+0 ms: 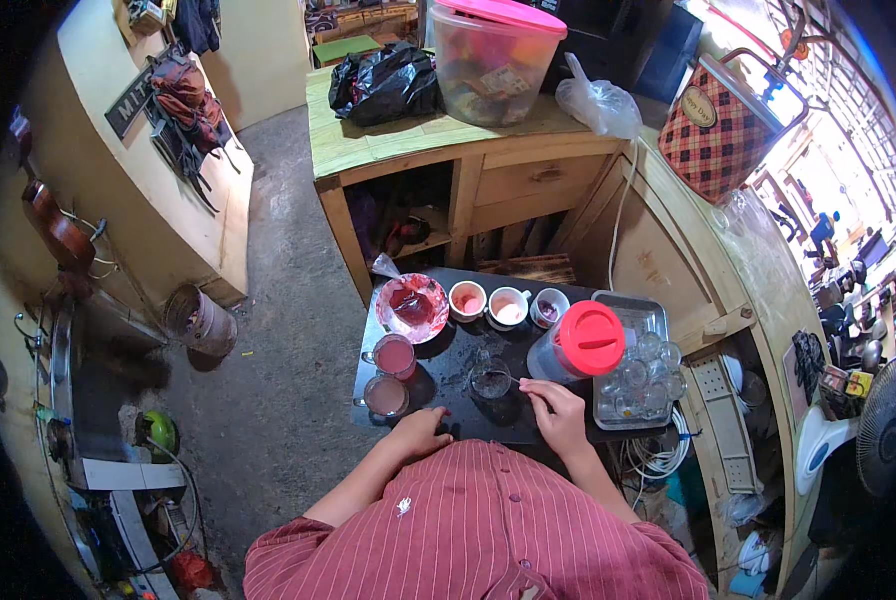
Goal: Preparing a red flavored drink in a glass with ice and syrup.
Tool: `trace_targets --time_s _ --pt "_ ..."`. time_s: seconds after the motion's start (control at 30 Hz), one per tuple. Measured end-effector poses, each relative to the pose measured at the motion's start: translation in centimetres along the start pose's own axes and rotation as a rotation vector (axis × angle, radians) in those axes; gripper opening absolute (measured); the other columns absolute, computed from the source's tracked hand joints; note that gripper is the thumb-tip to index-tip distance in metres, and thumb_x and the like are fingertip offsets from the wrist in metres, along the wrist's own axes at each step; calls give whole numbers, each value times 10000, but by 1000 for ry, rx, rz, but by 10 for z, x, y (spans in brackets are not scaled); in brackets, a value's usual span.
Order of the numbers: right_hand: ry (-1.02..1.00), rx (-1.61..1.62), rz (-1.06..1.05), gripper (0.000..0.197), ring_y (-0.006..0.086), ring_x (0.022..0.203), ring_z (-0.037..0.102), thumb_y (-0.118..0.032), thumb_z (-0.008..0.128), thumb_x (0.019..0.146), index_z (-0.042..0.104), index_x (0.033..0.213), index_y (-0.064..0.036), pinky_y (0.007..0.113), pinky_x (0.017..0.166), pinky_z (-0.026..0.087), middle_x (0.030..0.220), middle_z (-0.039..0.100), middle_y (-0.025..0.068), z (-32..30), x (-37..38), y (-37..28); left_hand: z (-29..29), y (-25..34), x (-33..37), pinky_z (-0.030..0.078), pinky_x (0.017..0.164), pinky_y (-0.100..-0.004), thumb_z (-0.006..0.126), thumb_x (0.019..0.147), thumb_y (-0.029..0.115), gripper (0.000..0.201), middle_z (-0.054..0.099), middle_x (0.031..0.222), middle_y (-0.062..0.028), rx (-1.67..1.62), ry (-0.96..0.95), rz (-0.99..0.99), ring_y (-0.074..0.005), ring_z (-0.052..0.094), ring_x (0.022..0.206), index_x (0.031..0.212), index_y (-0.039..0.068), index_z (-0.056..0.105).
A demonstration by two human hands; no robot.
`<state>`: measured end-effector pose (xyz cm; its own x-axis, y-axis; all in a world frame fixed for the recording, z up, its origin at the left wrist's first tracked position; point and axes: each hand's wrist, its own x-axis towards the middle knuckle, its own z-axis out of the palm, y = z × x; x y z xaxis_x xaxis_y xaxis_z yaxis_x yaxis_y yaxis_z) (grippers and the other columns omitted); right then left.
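Note:
At the front of a low black table (452, 400), my right hand (556, 408) pinches a thin spoon. Its end reaches into a clear glass mug (491, 378). My left hand (421, 432) lies on the table's near edge, fingers loosely out and holding nothing. Beside it stand two glass mugs of pinkish-brown drink (395, 357) (386, 396). Behind them is a bowl with dark red contents (411, 308). Along the back are three light cups (468, 300) (508, 308) (549, 308) with reddish or dark contents. A clear pitcher with a red lid (590, 338) stands right of the spoon.
A metal tray (608, 420) of several glasses sits at the table's right end. Behind is a wooden counter (388, 155) with a black plastic bag (383, 85) and a pink-lidded tub (498, 65). Coiled white cable (668, 450) lies below right; a bucket (201, 322) stands left.

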<state>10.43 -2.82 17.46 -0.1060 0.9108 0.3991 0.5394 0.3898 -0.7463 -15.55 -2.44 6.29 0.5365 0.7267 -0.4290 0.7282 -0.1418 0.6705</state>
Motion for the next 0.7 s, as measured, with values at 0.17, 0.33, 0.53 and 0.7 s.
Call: trace_targets --time_s 0.17,0.33,0.53,0.7 --pt "58 36 -16 135 263 911 690 75 610 800 670 905 14 324 806 538 955 703 145 -4 -10 -7 -7 8 6 485 874 -423 705 774 239 548 632 1078 -197 -66 139 42 -347 605 1022 1232 16 503" --pt "46 7 -17 141 285 932 681 59 608 814 659 939 15 335 809 544 983 689 171 1 -28 6 -8 15 15 484 873 -417 708 772 226 547 640 1059 -179 -101 243 42 -336 607 1018 1232 16 500" --pt "175 15 46 118 236 895 692 58 587 849 672 926 30 306 772 542 958 701 157 8 -38 14 -7 19 20 493 852 -404 715 769 216 550 636 1051 -170 -87 315 81 -318 616 984 1236 23 497" --pt "270 97 282 118 203 827 693 -11 606 870 680 955 24 285 725 532 919 703 141 11 -44 18 -15 38 18 478 882 -383 709 748 164 520 612 1100 -147 -55 465 215 -305 597 1012 1215 45 514"
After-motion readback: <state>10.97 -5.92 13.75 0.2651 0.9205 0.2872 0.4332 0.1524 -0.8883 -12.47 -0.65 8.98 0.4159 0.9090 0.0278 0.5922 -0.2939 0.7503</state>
